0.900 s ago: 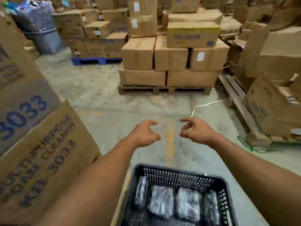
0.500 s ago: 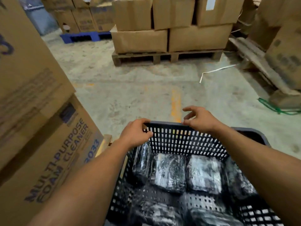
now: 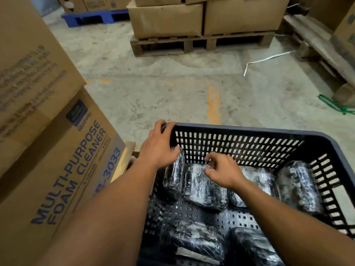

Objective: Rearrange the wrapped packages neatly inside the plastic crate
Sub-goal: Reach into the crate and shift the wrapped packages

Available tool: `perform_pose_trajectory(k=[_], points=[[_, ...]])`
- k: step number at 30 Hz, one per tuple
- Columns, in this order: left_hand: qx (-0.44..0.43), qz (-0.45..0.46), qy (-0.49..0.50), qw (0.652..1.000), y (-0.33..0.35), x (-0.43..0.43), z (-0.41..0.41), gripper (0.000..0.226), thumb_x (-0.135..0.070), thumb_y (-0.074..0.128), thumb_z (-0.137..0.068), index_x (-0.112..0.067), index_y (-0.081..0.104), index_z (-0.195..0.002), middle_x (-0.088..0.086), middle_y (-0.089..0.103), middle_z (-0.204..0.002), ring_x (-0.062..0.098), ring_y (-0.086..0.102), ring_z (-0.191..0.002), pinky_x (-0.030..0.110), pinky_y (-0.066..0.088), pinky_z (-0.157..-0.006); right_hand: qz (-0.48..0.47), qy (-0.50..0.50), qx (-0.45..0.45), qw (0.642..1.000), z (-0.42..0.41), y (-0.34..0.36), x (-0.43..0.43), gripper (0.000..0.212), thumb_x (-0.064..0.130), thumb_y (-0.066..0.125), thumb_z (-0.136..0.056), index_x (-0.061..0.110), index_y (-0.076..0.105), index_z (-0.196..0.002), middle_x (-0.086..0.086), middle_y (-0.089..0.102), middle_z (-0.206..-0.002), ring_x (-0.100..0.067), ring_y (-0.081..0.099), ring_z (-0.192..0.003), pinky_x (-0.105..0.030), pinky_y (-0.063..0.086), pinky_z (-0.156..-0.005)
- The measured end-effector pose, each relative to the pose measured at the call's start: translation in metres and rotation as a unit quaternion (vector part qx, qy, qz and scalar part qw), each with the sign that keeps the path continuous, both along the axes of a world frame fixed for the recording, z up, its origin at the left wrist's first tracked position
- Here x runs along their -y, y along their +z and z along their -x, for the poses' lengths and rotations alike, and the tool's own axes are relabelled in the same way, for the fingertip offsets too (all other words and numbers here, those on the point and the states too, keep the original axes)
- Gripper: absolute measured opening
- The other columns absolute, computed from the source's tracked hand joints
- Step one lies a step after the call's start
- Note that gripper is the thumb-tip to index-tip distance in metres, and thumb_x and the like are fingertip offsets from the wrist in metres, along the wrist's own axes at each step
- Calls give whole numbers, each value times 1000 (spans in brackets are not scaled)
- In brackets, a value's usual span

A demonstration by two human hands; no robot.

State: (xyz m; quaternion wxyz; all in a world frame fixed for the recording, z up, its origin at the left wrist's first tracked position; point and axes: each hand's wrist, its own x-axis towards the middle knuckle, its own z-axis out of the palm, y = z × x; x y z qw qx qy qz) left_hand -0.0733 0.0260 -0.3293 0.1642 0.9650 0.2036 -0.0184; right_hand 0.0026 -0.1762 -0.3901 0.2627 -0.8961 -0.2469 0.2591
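A dark perforated plastic crate [image 3: 240, 129] stands on the floor in front of me. Several black packages wrapped in clear film lie inside it, a row along the far wall and more near me. My left hand [image 3: 159, 148] grips the crate's far left corner, its fingers over the rim and its thumb against an upright package [image 3: 173, 181]. My right hand [image 3: 222, 169] is down inside the crate, fingertips pinching the film at the top of the second package [image 3: 203, 191] of the far row. Other packages [image 3: 299, 187] lie to the right.
Stacked cardboard boxes marked "Multi-Purpose Foam Cleaner" [image 3: 63, 169] press close on my left. Ahead, boxes sit on a wooden pallet [image 3: 201, 43]. A blue pallet [image 3: 96, 16] is at far left, another wooden pallet [image 3: 322, 50] at right. A white strap [image 3: 267, 59] and green strap [image 3: 334, 105] lie on the concrete floor.
My view has tipped down toward the crate. My left hand came down onto the crate's far left corner. My right hand left the far rim and dropped inside onto a package.
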Motion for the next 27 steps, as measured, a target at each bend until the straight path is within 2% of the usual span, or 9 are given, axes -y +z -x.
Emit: perform_pose_trajectory(k=[2, 5, 8, 11, 15, 18, 22, 27], points=[[-1, -4, -1, 1000, -5, 0, -1, 85, -40, 64, -91, -29, 18, -162, 3, 15, -167, 31, 44, -140, 46, 51, -99, 42, 27, -17, 999, 15, -33, 0, 45, 33, 64, -89, 26, 56, -133, -2, 61, -135, -19, 59, -118, -49, 49, -108], [1, -10, 4, 1000, -9, -4, -6, 86, -40, 63, -90, -31, 17, -163, 3, 16, -167, 32, 48, -136, 47, 53, -96, 106, 96, 35, 989, 29, -69, 3, 56, 45, 63, -88, 30, 49, -141, -1, 43, -155, -21, 40, -139, -48, 31, -119], [-1, -7, 6, 1000, -12, -5, -9, 88, -38, 65, -90, -31, 17, -163, 4, 16, -167, 33, 48, -135, 47, 52, -96, 121, 122, 90, 981, 38, -91, 6, 72, 61, 64, -80, 34, 45, -143, 2, 31, -161, -22, 27, -146, -47, 21, -122], [13, 1, 8, 1000, -15, -7, -10, 88, -36, 66, -89, -31, 18, -163, 5, 18, -167, 33, 50, -134, 44, 51, -94, 133, 140, 115, 975, 40, -105, 7, 89, 71, 68, -69, 37, 38, -146, 2, 24, -165, -26, 21, -150, -51, 17, -122], [18, 0, 8, 1000, -19, -8, -10, 88, -37, 67, -87, -32, 20, -162, 6, 20, -165, 35, 52, -131, 45, 52, -93, 149, 164, 141, 965, 39, -112, 9, 96, 61, 78, -71, 37, 30, -151, 2, 16, -169, -29, 15, -152, -50, 13, -123], [20, -2, 9, 1000, -20, -9, -10, 88, -38, 66, -86, -33, 20, -161, 5, 20, -165, 35, 53, -129, 46, 54, -93, 140, 175, 152, 963, 30, -105, 11, 90, 62, 72, -78, 36, 29, -152, 1, 20, -168, -28, 18, -152, -49, 14, -124], [16, 2, 11, 1000, -20, -8, -9, 89, -39, 65, -86, -34, 19, -161, 3, 19, -166, 35, 53, -130, 50, 55, -96, 137, 201, 183, 953, 18, -88, 24, 76, 73, 53, -85, 33, 37, -148, 0, 36, -159, -22, 33, -144, -45, 25, -121], [11, -2, 11, 1000, -19, -7, -7, 90, -40, 64, -86, -34, 17, -162, 3, 17, -166, 35, 52, -131, 52, 55, -97, 117, 156, 238, 951, 31, -87, 38, 64, 73, 20, -95, 30, 43, -136, -3, 58, -143, -26, 52, -130, -54, 45, -107]])
